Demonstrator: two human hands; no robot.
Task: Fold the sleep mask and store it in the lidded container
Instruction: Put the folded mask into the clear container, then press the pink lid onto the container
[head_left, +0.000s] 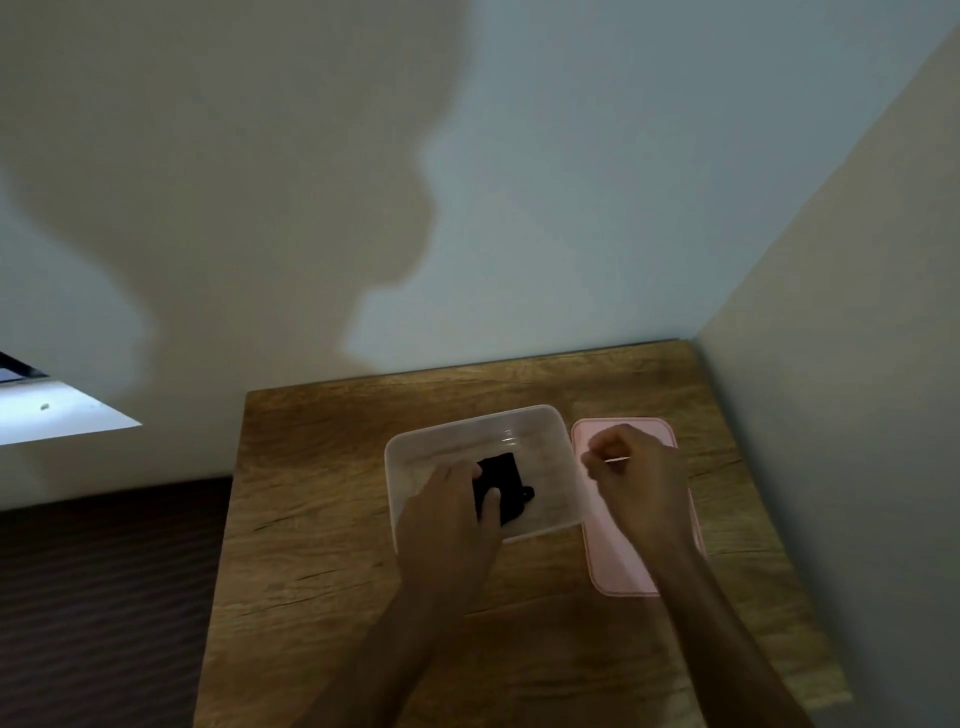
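Observation:
A black folded sleep mask (509, 480) lies inside the clear plastic container (550, 431) on the wooden table. My left hand (449, 512) reaches into the container and holds the mask's left edge, thumb on top of it. A pink lid (618, 566) lies flat on the table just right of the container. My right hand (636, 478) hovers over the lid's far half with its fingers curled in loosely and nothing visible in them.
The wooden table (311, 519) stands in a corner, with a wall behind it and a wall (857, 415) close along its right edge. To the left of the table lies a dark ribbed surface (104, 597).

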